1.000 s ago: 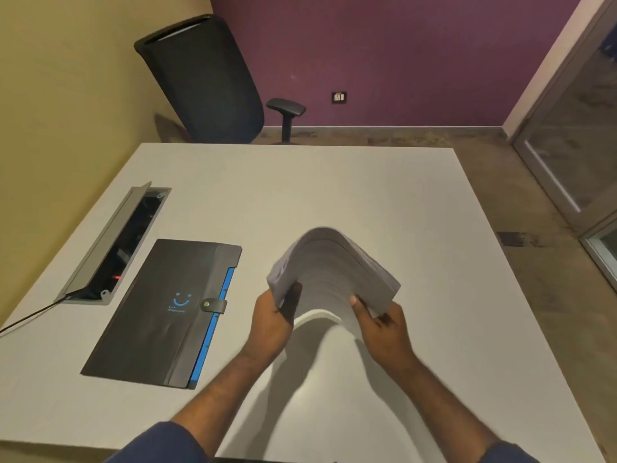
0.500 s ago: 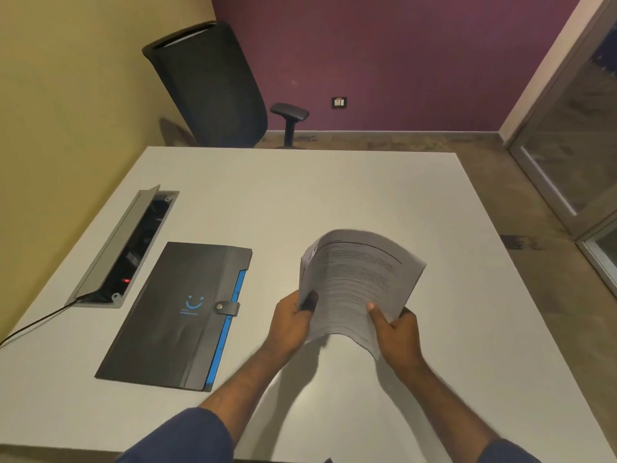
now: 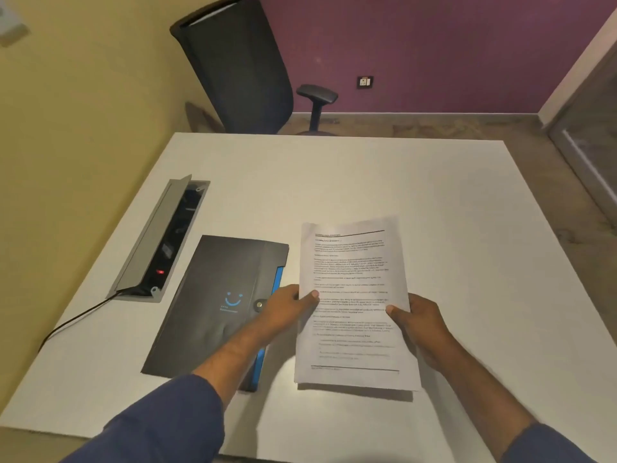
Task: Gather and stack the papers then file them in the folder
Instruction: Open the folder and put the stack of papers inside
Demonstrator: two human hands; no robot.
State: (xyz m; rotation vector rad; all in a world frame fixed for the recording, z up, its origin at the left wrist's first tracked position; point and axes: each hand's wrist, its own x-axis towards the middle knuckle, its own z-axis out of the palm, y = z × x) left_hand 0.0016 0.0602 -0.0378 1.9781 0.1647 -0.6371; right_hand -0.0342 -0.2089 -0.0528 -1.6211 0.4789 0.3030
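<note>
A single head-worn camera looked forward and steeply down from the near edge of the counter, close over both hands, with the chair at the far side.

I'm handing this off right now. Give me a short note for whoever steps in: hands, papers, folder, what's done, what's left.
Left hand: gripping the left edge of the paper stack, thumb on top.
Right hand: gripping the stack's right edge, thumb on top.
Papers: one gathered stack, printed side up, held over the white table.
Folder: dark, lying flat on the table just left of the stack, flap snapped shut.
Done: papers gathered and stacked.
Left: open the folder, slide the stack in, close it.
</note>
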